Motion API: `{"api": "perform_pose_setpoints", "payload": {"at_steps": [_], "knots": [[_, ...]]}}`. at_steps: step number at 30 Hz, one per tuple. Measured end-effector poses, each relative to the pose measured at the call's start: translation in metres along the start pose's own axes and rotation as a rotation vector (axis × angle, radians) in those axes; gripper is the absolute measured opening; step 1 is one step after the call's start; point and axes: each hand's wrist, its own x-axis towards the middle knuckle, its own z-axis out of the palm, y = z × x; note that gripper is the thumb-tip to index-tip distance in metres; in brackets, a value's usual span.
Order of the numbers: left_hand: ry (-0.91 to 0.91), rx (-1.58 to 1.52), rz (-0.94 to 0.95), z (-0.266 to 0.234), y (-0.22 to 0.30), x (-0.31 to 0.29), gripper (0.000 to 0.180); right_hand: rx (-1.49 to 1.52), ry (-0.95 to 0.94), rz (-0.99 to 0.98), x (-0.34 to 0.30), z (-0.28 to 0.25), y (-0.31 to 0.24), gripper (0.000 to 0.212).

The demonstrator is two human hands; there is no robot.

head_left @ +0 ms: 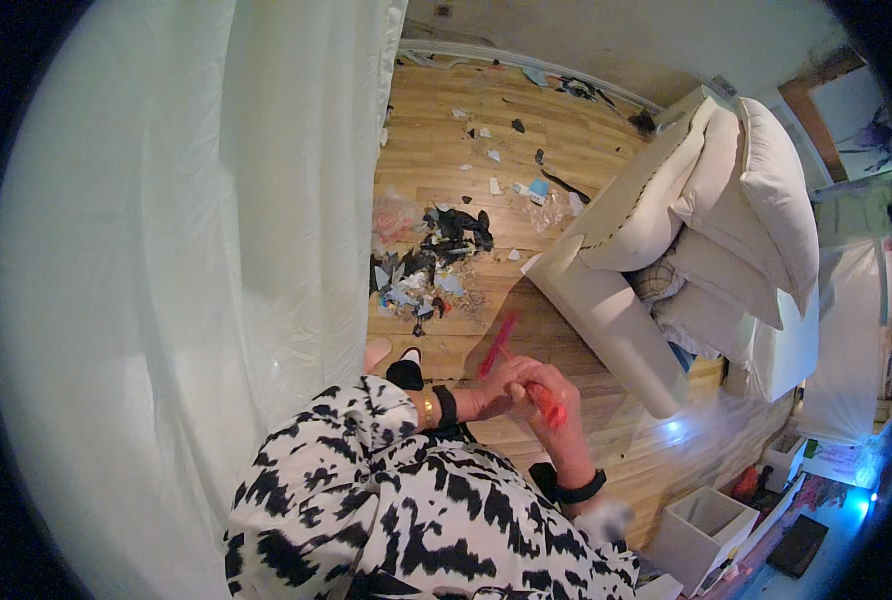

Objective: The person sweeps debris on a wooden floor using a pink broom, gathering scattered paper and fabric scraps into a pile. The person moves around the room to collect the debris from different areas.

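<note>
Both my hands are close together in front of my black-and-white patterned clothing. My left hand is closed round the shaft of a pole. My right hand is wrapped round it near its red top end. Beyond my hands, low over or on the wood floor, shows the long narrow pink head of what looks like a broom or floor squeegee; its bristles or blade cannot be made out. Farther left lies a heap of litter, with black scraps, pale paper bits and crumbs, apart from the pink head.
A cream sofa piled with cushions stands at right. A white curtain hangs along the left. More scraps are strewn over the far floor. At lower right are a white box and a blue-lit surface. My foot shows near the heap.
</note>
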Motion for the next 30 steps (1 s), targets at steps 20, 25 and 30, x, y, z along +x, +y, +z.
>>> {"api": "perform_pose_setpoints", "payload": {"at_steps": [20, 25, 30], "knots": [[-0.081, -0.26, -0.128, -0.101, -0.091, 0.112, 0.033, 0.402, 0.178, 0.053, 0.125, 0.049, 0.087, 0.016], [0.038, 0.27, 0.075, -0.074, -0.055, 0.098, 0.02, 0.129, 0.332, -0.163, 0.079, 0.037, 0.076, 0.015], [0.165, 0.112, -0.13, -0.035, 0.018, 0.066, 0.02, 0.129, 0.317, -0.026, 0.017, -0.001, 0.007, 0.018]]}}
